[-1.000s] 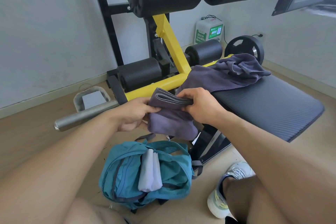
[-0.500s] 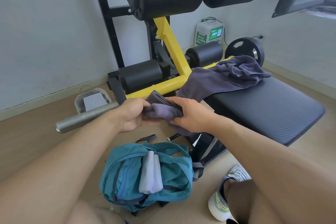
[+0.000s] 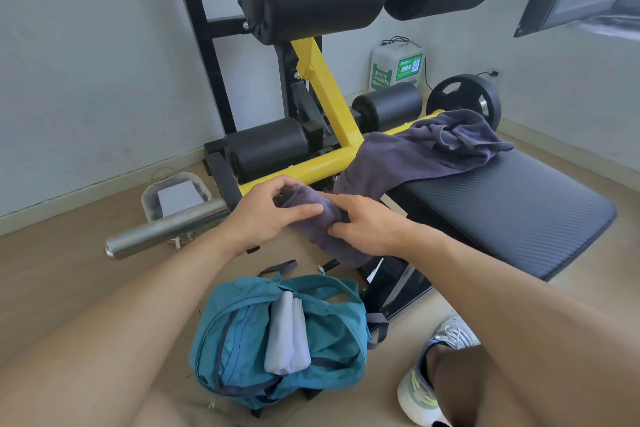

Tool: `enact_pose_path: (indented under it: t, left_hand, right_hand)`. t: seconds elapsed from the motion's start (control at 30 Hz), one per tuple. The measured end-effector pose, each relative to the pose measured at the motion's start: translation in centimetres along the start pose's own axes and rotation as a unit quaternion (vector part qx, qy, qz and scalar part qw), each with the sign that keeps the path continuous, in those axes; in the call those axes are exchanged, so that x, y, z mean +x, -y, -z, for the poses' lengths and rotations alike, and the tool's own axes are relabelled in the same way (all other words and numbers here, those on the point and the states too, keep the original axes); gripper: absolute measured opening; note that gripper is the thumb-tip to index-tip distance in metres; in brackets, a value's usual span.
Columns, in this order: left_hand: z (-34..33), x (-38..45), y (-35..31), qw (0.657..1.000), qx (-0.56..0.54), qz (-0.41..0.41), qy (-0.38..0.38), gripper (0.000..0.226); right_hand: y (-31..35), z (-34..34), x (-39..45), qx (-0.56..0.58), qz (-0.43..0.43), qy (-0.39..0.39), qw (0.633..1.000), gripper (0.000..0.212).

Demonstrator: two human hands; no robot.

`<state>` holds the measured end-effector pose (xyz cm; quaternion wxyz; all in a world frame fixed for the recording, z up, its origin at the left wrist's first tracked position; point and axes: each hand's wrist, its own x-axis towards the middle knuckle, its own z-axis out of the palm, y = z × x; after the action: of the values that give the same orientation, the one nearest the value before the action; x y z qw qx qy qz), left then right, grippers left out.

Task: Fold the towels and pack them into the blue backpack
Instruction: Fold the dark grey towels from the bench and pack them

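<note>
A folded dark purple-grey towel (image 3: 322,232) is held in the air above the floor by both hands. My left hand (image 3: 266,215) grips its upper left end, thumb on top. My right hand (image 3: 367,225) clasps its right side, fingers curled over the fold. Below them the blue backpack (image 3: 242,350) lies open on the wooden floor. A folded light grey towel (image 3: 287,336) sticks out of its opening. Another dark towel (image 3: 426,152) lies crumpled and unfolded on the black bench pad (image 3: 512,215).
A yellow-and-black gym machine (image 3: 325,104) with foam rollers stands behind the hands. Its steel bar (image 3: 166,229) juts left. A small basket (image 3: 173,198) sits by the wall, and a weight plate (image 3: 464,100) leans at the back. My shoe (image 3: 422,388) rests at the lower right.
The hanging part of the dark towel has been folded up into a tighter bundle. Both hands have closed in around it and dropped slightly toward the backpack.
</note>
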<state>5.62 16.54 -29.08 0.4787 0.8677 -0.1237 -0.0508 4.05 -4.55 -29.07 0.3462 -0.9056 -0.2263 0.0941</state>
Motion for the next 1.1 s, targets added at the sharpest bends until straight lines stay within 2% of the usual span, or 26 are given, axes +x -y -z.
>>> enact_pose_path:
  t: [0.07, 0.13, 0.23, 0.27, 0.3, 0.37, 0.47, 0.57, 0.67, 0.8, 0.9, 1.03, 1.1]
  left_hand:
    - [-0.1, 0.1, 0.1, 1.0, -0.008, -0.001, -0.004, 0.033]
    - [-0.3, 0.2, 0.0, 1.0, -0.031, 0.006, -0.002, 0.026]
    - [-0.1, 0.3, 0.2, 0.997, -0.077, 0.03, -0.004, 0.017]
    - [0.0, 0.4, 0.4, 0.995, -0.093, 0.036, -0.004, 0.014]
    - [0.1, 0.4, 0.5, 0.993, -0.109, 0.041, -0.001, 0.013]
    - [0.3, 0.3, 0.5, 0.988, -0.146, 0.053, 0.014, 0.016]
    - [0.5, 0.1, 0.4, 0.976, -0.206, 0.066, 0.035, 0.023]
    - [0.5, 0.0, 0.2, 0.96, -0.265, 0.078, 0.053, 0.023]
    - [0.5, 0.1, -0.1, 0.945, -0.305, 0.1, 0.06, 0.018]
    - [0.1, 0.4, -0.3, 0.931, -0.335, 0.128, 0.074, 0.02]
    - [0.0, 0.4, -0.6, 0.923, -0.353, 0.13, 0.086, 0.036]
    - [-0.2, 0.4, -1.1, 0.926, -0.352, 0.112, 0.073, 0.011]
    - [-0.3, 0.3, -1.3, 0.932, -0.338, 0.104, 0.074, 0.011]
  right_hand:
    - [0.2, 0.0, 0.0, 0.017, -0.013, 0.006, 1.0, 0.045]
    - [0.3, 0.0, 0.0, 0.039, -0.023, 0.007, 0.999, 0.059]
    - [-0.2, 0.1, 0.1, 0.036, -0.033, 0.016, 0.999, 0.097]
    - [-0.4, 0.1, 0.2, 0.027, -0.032, 0.022, 0.999, 0.103]
    - [-0.7, 0.2, 0.2, 0.026, -0.03, 0.028, 0.999, 0.102]
    - [-1.2, 0.4, 0.1, 0.067, -0.034, 0.03, 0.997, 0.084]
    - [-1.6, 1.0, -0.4, 0.229, -0.059, 0.041, 0.971, 0.059]
    - [-2.3, 1.7, -0.7, 0.323, -0.067, 0.051, 0.943, 0.047]
    - [-2.8, 2.0, -0.7, 0.364, -0.082, 0.041, 0.927, 0.038]
    - [-2.9, 1.8, -1.0, 0.35, -0.084, 0.033, 0.932, 0.033]
    - [-2.7, 1.9, -1.3, 0.323, -0.095, 0.022, 0.942, 0.036]
    - [-2.6, 2.1, -1.3, 0.29, -0.114, 0.006, 0.95, 0.056]
    - [-2.6, 2.2, -1.3, 0.285, -0.112, -0.008, 0.952, 0.051]
